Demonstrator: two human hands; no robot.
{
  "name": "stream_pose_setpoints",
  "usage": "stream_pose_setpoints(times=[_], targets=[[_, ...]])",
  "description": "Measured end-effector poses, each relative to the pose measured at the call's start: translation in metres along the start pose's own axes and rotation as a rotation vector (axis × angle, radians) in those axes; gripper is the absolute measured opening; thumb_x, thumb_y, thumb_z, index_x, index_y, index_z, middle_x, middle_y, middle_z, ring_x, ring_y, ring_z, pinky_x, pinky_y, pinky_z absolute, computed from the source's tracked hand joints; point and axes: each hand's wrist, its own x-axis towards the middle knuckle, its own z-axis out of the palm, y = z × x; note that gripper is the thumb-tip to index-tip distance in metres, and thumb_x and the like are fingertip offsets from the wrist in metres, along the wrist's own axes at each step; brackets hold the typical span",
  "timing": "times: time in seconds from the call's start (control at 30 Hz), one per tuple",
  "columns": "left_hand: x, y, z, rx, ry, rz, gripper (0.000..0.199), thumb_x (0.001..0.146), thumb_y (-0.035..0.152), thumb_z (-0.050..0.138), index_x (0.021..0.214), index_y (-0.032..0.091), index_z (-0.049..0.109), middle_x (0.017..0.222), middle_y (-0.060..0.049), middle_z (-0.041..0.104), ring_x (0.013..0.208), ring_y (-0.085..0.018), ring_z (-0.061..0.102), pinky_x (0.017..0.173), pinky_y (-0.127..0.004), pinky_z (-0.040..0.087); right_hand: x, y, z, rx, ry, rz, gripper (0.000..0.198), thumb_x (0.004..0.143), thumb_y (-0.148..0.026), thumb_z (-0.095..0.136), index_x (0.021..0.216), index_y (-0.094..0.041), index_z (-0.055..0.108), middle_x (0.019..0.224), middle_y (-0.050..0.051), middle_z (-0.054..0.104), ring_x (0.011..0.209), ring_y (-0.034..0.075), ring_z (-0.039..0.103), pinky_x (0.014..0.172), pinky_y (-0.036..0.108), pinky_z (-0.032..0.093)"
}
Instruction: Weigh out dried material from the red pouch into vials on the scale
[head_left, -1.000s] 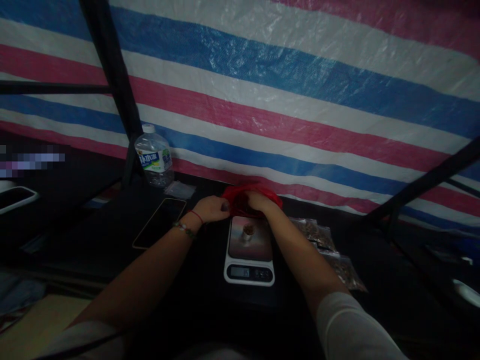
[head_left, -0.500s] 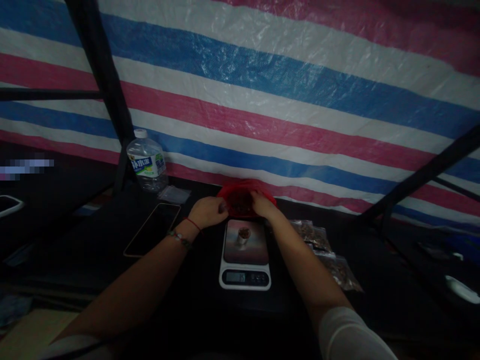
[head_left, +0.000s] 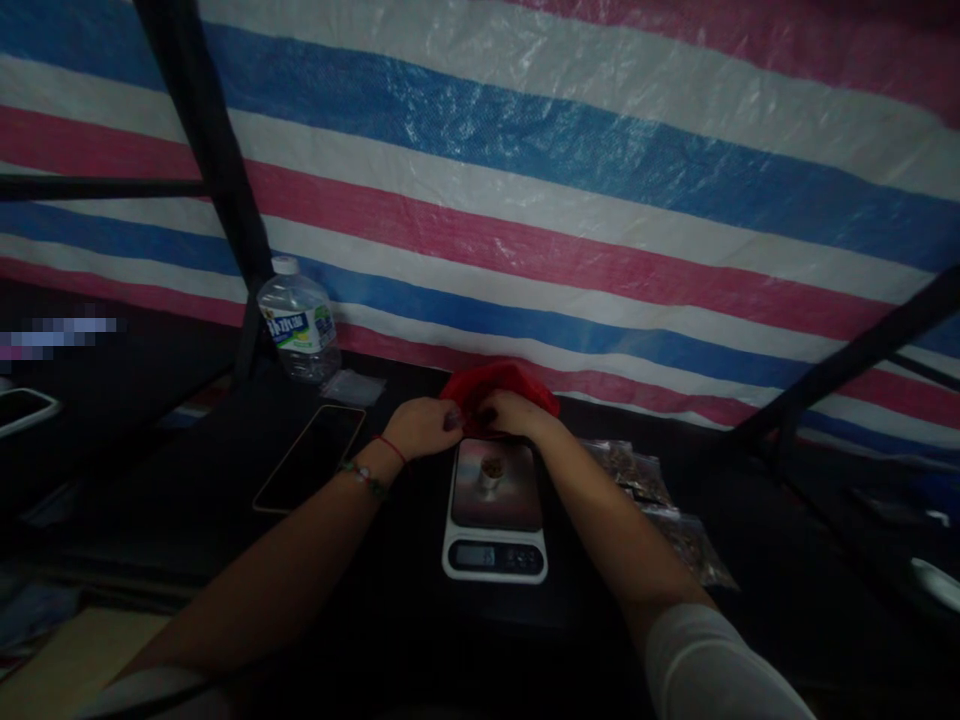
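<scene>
A red plastic bag (head_left: 517, 380) stands at the back of the black table, its mouth facing me. My left hand (head_left: 427, 425) is closed on the bag's left edge. Over the mouth of the bag, my right hand (head_left: 514, 412) has its fingers curled together; whatever they hold is hidden. In front of both hands lies a white kitchen scale (head_left: 495, 562) with a lit display, its digits too blurred to read. On its dark plate stands a small cup (head_left: 490, 478) filled with brown bits.
Several clear zip bags of brown pieces (head_left: 690, 545) lie right of my right forearm. Left are a phone (head_left: 311, 460), a stack of clear little bags (head_left: 354, 387) and a large plastic bottle (head_left: 298, 325). Striped sheeting (head_left: 525, 230) hangs behind, between dark metal posts (head_left: 214, 150).
My right hand has shifted left and toward me at the bag's mouth, its fingers now more curled. The left hand stays at the bag's edge. The view has shifted slightly.
</scene>
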Motion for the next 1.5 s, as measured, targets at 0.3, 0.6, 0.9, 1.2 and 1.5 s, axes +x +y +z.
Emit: stream_pose_setpoints(times=[0.3,0.6,0.9,1.2,1.5], targets=[[0.001,0.001,0.000,-0.023,-0.020,-0.017,0.029,0.080,0.042,0.048,0.089,0.022,0.067,0.083,-0.006,0.071,0.076,-0.023,0.066,0.064,-0.029,0.045,-0.009,-0.001,0.007,-0.097,-0.001,0.118,0.031,0.079,-0.011,0.056,0.105,-0.016,0.072,0.102,0.009,0.072,0.092,0.019,0.065,0.076,0.023,0.045],[-0.001,0.002,-0.004,-0.110,-0.008,0.062,0.020,0.077,0.038,0.055,0.083,0.022,0.064,0.083,-0.004,0.070,0.075,-0.021,0.064,0.062,-0.028,0.043,-0.007,-0.001,0.008,-0.084,0.035,0.140,0.029,0.078,-0.009,0.058,0.102,-0.017,0.072,0.102,0.008,0.073,0.090,0.018,0.065,0.076,0.022,0.045],[-0.003,0.002,0.000,-0.349,0.104,0.227,0.009,0.077,0.027,0.055,0.078,0.018,0.056,0.071,0.000,0.063,0.063,-0.014,0.059,0.059,-0.024,0.040,-0.008,-0.003,0.012,-0.121,0.033,0.192,0.027,0.080,-0.010,0.054,0.096,-0.016,0.074,0.096,0.009,0.073,0.083,0.017,0.066,0.072,0.022,0.045],[-0.008,0.008,-0.005,-0.506,-0.047,0.341,0.025,0.080,0.033,0.059,0.099,0.019,0.063,0.077,0.000,0.068,0.067,-0.013,0.062,0.061,-0.022,0.042,-0.025,-0.011,-0.005,-0.089,0.162,0.118,0.024,0.078,-0.011,0.057,0.095,-0.016,0.074,0.098,0.008,0.072,0.089,0.018,0.063,0.079,0.025,0.044],[-0.011,0.022,-0.004,-0.424,-0.149,0.446,0.042,0.069,0.056,0.069,0.097,0.025,0.071,0.091,-0.001,0.073,0.083,-0.017,0.066,0.068,-0.022,0.041,-0.082,-0.046,-0.032,0.073,0.121,-0.086,0.022,0.073,-0.009,0.060,0.087,-0.017,0.075,0.089,0.004,0.072,0.080,0.014,0.062,0.071,0.022,0.043]])
